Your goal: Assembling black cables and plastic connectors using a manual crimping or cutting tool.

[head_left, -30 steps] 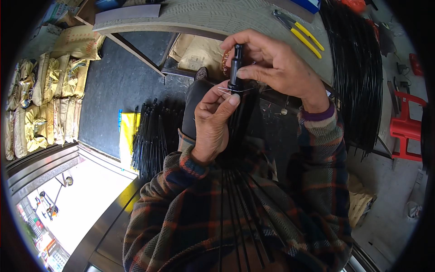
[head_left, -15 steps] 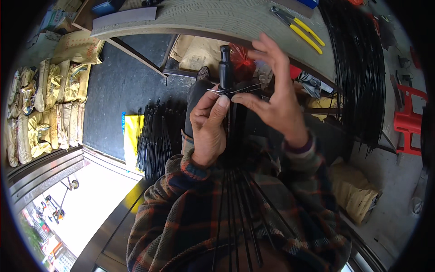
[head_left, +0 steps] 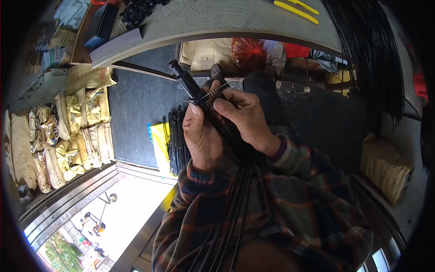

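Observation:
A black umbrella frame (head_left: pixel 186 81), with a stepped tubular end, tilts up and to the left in front of my chest. Its thin black ribs (head_left: pixel 233 199) run down over my checked shirt. My left hand (head_left: pixel 201 140) is closed round the frame just below the tubular end, thumb pressed on its neck. A thin wire (head_left: pixel 226 86) crosses the frame there, with small dark pieces along it. Just right of the neck, my right hand (head_left: pixel 248 118) pinches the wire between thumb and fingers. The fingertips partly cover the wire and the rib ends.
Yellow-handled pliers (head_left: pixel 297 10) lie on the workbench (head_left: pixel 217 22) ahead. Long black rods (head_left: pixel 378 59) hang over its right side. More black rods (head_left: pixel 179 140) stand beside a yellow sheet (head_left: pixel 161 143) at left. Wrapped bundles (head_left: pixel 72 131) are stacked at far left.
My right hand, spread and raised before, has come down and now pinches the wire. The frame has gone from upright to tilting left. The whole view has shifted.

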Motion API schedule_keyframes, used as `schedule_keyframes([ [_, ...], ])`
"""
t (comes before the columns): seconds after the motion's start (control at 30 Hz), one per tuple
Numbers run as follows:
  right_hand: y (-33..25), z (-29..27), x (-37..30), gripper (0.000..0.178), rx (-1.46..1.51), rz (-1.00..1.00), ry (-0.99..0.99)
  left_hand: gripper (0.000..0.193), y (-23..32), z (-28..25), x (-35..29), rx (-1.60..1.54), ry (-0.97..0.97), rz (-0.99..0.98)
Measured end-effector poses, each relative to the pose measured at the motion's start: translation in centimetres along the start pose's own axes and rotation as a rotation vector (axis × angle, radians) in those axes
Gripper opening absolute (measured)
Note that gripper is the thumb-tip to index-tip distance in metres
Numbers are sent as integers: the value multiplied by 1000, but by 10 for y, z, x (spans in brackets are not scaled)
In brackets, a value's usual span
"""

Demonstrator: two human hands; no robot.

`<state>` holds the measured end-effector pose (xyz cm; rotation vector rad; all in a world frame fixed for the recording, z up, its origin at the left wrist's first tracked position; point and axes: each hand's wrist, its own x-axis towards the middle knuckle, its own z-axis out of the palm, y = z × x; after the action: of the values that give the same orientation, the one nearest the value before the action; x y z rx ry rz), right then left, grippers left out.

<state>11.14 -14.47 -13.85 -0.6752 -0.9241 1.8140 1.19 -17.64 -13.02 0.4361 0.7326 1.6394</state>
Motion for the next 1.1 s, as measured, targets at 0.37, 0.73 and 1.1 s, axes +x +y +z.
schedule_keyframes([
  [0.37, -2, 4, 3, 14, -59, -66, 76, 44, 3, 3, -1, 10, -58, 16],
  [0.73, -6, 2, 1, 15, -239, -115, 6, 52, 1, 4, -5, -4, -32, 29],
  [1.1, -18, -11, 8, 20, 342, 271, -297, 64, 25, 4, -2, 434, -224, -11],
])
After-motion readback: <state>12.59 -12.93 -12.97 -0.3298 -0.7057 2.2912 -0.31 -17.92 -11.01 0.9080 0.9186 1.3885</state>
